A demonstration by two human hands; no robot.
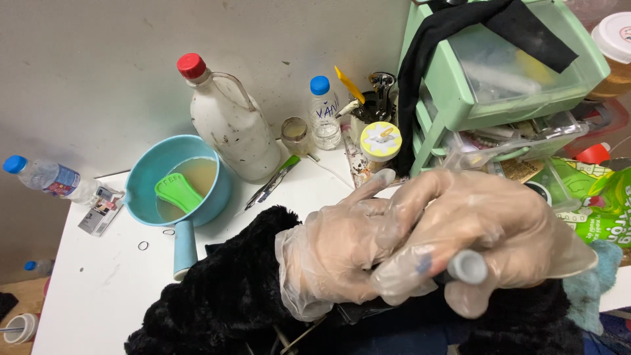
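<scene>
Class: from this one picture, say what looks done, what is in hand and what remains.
Done: the blue pan already holds cloudy liquid and a green tool. In hand: the gloved right hand grips a grey tube, and the gloved left hand rests beside it on the black furry fabric. What remains cannot be told.

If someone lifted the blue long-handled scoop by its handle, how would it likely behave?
The blue scoop holds cloudy yellowish liquid, so it would probably feel bowl-heavy and tend to dip forward. The liquid would likely slosh or spill if jerked. The green plastic piece lying loose inside might shift. The scoop looks like stiff plastic, so it should not flex much.
</scene>
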